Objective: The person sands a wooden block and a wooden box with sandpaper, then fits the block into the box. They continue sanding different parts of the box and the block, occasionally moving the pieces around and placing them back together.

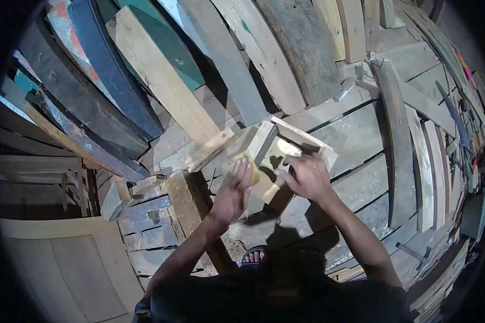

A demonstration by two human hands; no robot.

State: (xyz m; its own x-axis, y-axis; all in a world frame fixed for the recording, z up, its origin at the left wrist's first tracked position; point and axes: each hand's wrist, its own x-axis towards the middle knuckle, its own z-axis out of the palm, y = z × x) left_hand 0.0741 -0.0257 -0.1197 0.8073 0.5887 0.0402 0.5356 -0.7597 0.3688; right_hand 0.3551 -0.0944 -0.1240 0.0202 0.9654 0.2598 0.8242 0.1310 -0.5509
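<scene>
A small open wooden box of pale boards sits tilted in front of me, its inside lit and crossed by finger shadows. My left hand presses a yellowish piece of sandpaper against the box's left side, fingers together over it. At the right wall, my right hand grips the box, with the thumb and a finger reaching over the inside. A short rough wood offcut lies just beyond my left hand.
Several long planks lean in a row across the back. More boards stand at the right. A thick wooden beam lies left of my feet on the slatted floor. A panelled wooden door fills the lower left.
</scene>
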